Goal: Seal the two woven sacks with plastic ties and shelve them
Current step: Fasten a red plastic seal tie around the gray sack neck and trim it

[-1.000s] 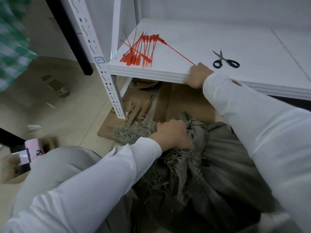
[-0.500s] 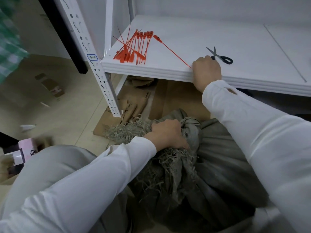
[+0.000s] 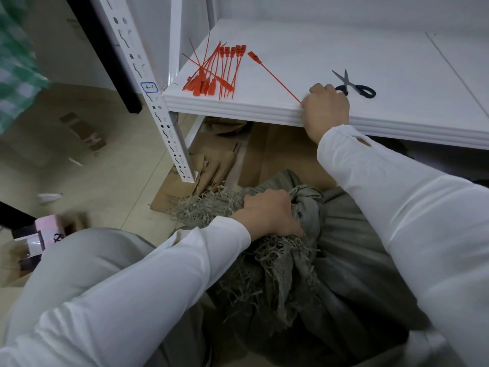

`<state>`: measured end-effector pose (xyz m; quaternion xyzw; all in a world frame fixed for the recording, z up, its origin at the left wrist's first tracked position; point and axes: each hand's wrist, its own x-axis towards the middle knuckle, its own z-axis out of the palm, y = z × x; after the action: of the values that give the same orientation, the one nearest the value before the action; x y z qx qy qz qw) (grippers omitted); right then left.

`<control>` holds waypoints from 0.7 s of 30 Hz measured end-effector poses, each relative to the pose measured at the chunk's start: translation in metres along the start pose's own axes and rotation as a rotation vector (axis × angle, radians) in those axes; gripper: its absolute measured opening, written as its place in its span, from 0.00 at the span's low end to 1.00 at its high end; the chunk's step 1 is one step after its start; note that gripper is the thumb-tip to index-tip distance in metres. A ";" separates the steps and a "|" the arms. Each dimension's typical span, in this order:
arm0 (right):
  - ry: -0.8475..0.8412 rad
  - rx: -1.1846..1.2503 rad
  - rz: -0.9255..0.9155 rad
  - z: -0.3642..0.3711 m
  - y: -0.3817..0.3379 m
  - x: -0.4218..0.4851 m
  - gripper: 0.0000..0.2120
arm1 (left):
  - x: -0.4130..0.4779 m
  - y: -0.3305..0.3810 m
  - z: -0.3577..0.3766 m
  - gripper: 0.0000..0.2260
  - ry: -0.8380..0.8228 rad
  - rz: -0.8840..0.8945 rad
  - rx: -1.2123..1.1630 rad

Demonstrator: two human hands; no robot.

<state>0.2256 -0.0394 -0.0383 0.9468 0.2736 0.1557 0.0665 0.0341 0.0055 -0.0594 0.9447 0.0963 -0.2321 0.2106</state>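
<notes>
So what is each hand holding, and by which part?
The left hand grips the grey sack by its bunched neck. The right hand pinches one red tie by its thin tail end, at the shelf edge.

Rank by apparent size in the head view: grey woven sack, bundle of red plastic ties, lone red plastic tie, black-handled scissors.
1. grey woven sack, nearest the camera.
2. bundle of red plastic ties.
3. lone red plastic tie and black-handled scissors: unsure, tie longer, scissors wider.
</notes>
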 end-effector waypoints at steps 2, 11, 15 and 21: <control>0.029 -0.020 0.001 -0.005 -0.001 -0.002 0.08 | 0.000 0.000 0.000 0.22 -0.004 -0.002 0.005; 0.361 0.496 0.234 -0.012 -0.003 -0.006 0.08 | 0.001 0.000 0.003 0.20 -0.006 0.012 0.006; 0.565 1.247 0.511 -0.023 -0.005 -0.001 0.04 | 0.002 -0.001 0.004 0.20 -0.004 0.026 0.001; 0.667 1.649 0.655 -0.053 0.011 -0.025 0.06 | 0.000 0.002 0.009 0.19 0.001 0.033 0.055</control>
<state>0.1935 -0.0604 0.0072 0.6318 0.0229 0.1868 -0.7519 0.0311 -0.0001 -0.0664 0.9517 0.0743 -0.2306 0.1885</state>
